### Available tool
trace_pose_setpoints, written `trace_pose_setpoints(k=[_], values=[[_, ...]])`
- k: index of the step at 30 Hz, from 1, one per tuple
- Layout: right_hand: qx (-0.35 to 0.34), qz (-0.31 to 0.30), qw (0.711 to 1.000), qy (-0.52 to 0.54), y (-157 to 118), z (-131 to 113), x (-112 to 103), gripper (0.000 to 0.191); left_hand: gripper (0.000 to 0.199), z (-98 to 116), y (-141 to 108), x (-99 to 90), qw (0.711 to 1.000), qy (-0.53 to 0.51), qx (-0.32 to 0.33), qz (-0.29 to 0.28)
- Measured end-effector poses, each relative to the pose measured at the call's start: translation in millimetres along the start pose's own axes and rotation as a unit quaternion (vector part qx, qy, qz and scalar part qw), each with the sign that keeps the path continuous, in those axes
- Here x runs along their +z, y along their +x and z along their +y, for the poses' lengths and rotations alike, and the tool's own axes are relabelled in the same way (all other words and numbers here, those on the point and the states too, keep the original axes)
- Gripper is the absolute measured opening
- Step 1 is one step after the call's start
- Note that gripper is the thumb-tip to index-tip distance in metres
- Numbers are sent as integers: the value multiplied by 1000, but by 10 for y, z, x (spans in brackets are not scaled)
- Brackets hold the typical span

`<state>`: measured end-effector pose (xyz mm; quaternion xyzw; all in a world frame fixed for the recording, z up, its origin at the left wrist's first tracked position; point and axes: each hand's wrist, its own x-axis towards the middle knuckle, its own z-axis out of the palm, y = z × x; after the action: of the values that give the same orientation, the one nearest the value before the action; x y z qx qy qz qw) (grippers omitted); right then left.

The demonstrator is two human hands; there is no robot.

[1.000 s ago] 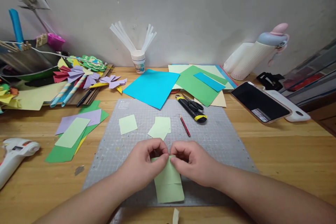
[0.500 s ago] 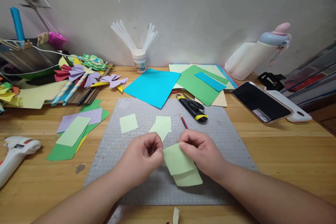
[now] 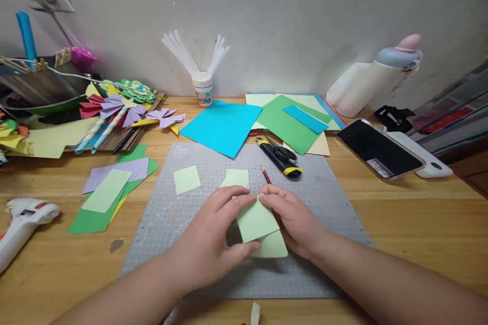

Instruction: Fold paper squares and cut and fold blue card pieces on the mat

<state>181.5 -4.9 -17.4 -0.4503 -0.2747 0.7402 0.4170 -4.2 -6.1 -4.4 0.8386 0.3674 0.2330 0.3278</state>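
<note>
A folded piece of pale green paper point(image 3: 259, 221) is held between my hands above the grey cutting mat point(image 3: 163, 244); its lower layer sticks out past the upper one. My left hand point(image 3: 217, 233) grips its left side, fingers on the top edge and thumb at the lower edge. With thumb and forefinger, my right hand point(image 3: 292, 213) pinches the top right corner. A pale green paper square point(image 3: 187, 179) lies on the mat to the left. Further pale green paper point(image 3: 237, 177) lies behind my left fingers, partly hidden. A pencil point(image 3: 266, 174) rests just beyond my right hand.
Scissors point(image 3: 282, 151) lie on a black and yellow cutter point(image 3: 280, 158) at the mat's far side. Blue paper point(image 3: 223, 127) and green paper point(image 3: 292, 124) lie behind. Coloured strips point(image 3: 110, 188) and a glue gun point(image 3: 26, 223) are left, a phone point(image 3: 381, 147) right.
My left hand has spread from a pinch at the paper's left corner to a grip across its top and lower edges. The folded paper has shifted slightly up and left.
</note>
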Motion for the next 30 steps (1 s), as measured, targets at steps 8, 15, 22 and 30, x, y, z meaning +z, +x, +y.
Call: trace_pose_setpoints(k=[8,15,22,30], values=[[-21,-119,992,-21,-39,20,-6,34,27,-50,80,-8,988,-65,-97,98],[22,-80,981,-178,25,-86,-69,38,34,-75,112,-67,927,-207,-270,156],[16,-168,875,-453,-13,-292,-239,29,22,-39,28,-53,983,139,-75,97],[-40,-66,829,-554,-191,-276,-323,30,24,159,-117,143,950,264,-89,-142]])
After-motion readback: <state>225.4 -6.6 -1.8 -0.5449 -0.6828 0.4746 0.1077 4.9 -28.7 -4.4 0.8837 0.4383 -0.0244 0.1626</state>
